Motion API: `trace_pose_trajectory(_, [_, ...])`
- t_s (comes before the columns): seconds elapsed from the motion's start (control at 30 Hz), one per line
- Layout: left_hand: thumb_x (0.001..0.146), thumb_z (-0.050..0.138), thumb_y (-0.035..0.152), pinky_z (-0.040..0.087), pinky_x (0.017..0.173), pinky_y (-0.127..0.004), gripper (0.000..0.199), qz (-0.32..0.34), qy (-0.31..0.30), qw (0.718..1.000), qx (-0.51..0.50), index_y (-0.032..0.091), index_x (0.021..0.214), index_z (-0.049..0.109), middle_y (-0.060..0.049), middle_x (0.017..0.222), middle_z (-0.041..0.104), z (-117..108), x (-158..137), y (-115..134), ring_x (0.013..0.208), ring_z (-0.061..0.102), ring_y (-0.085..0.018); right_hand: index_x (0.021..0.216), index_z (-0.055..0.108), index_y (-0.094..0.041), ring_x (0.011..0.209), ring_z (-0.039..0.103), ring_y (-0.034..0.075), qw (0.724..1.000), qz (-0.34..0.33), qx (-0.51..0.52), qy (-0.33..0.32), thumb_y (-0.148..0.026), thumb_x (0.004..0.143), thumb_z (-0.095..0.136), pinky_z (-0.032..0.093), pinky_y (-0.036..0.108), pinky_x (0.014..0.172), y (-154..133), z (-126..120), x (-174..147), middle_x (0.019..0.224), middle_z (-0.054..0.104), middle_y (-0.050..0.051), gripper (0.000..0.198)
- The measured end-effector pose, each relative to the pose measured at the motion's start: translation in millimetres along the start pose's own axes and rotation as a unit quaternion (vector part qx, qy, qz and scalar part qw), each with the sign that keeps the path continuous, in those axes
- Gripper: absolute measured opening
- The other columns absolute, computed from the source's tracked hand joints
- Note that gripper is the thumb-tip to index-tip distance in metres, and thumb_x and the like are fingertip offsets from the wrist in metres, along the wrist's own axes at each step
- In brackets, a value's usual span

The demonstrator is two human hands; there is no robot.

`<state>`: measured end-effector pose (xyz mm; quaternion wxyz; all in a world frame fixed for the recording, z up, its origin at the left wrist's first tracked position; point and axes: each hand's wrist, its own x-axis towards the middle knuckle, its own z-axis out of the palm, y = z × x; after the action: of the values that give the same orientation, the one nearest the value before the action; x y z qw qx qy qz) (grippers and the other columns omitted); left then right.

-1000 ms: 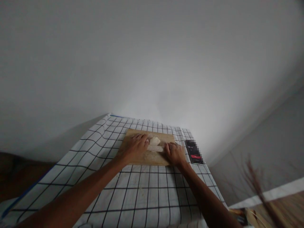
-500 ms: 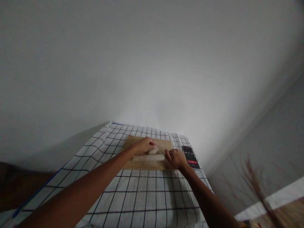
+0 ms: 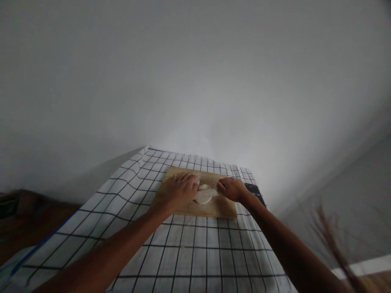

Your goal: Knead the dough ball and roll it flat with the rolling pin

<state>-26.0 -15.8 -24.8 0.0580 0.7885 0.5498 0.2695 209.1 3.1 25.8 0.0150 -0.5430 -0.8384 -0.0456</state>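
A pale rolling pin (image 3: 210,193) lies across a small flat round of dough (image 3: 204,200) on a wooden board (image 3: 195,211). Over the pin's left end is my left hand (image 3: 184,188), its fingers curved down on it and hiding that end. My right hand (image 3: 232,189) is closed round the other end, knuckles up. Between the two hands the middle of the pin shows, with dough visible in front of and behind it.
A checked cloth (image 3: 189,252) covers the table under the board. Just beyond my right wrist lies a phone (image 3: 253,189), partly hidden by my arm. A pale wall (image 3: 195,81) rises behind the table, and blurred thin twigs (image 3: 328,232) stand at the right.
My left hand has gone from the dough to the pin's left end. The pin now lies over the dough, which looks flatter. The view has shifted slightly, and my arm covers more of the phone.
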Motion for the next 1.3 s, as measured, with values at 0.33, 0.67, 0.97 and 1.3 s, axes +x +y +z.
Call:
trace_pose_trajectory(0.33, [0.099, 0.038, 0.029, 0.031, 0.112, -0.056, 0.038, 0.057, 0.044, 0.993, 0.091, 0.016, 0.129, 0.057, -0.013, 0.136, 0.061, -2, 7, 15, 0.131, 0.048, -0.032, 0.123, 0.063, -0.020, 0.123, 0.054, 0.024, 0.978, -0.031, 0.110, 0.173, -0.030, 0.104, 0.035, 0.042, 0.039, 0.105, 2, 46, -32, 0.134, 0.061, 0.009, 0.035])
trace_pose_trajectory(0.67, [0.101, 0.036, 0.027, 0.037, 0.113, -0.045, 0.041, 0.106, 0.047, 0.993, 0.033, 0.022, 0.140, 0.051, -0.008, 0.145, 0.056, 3, -12, 6, 0.134, 0.049, -0.024, 0.088, 0.063, -0.021, 0.084, 0.063, 0.019, 0.976, 0.099, 0.018, 0.192, -0.036, 0.105, 0.035, 0.040, 0.030, 0.075, -39, 32, -73, 0.089, 0.068, 0.005, 0.036])
trace_pose_trajectory(0.97, [0.096, 0.039, 0.020, 0.037, 0.110, -0.045, 0.043, 0.028, 0.038, 0.998, 0.034, 0.015, 0.138, 0.049, -0.013, 0.136, 0.061, 12, 22, -16, 0.128, 0.054, -0.026, 0.081, 0.070, -0.021, 0.070, 0.063, 0.017, 0.997, 0.060, 0.028, 0.026, -0.048, 0.103, 0.033, 0.029, 0.028, 0.060, -5, -8, -8, 0.081, 0.073, 0.005, 0.051])
trace_pose_trajectory(1.3, [0.097, 0.041, 0.021, 0.036, 0.111, -0.046, 0.039, 0.036, 0.065, 0.994, 0.082, 0.016, 0.134, 0.053, -0.013, 0.135, 0.062, 6, 24, -3, 0.130, 0.051, -0.026, 0.103, 0.067, -0.021, 0.107, 0.057, 0.020, 0.989, -0.013, 0.083, 0.124, -0.030, 0.104, 0.035, 0.042, 0.031, 0.093, 12, 32, 3, 0.111, 0.067, 0.007, 0.034])
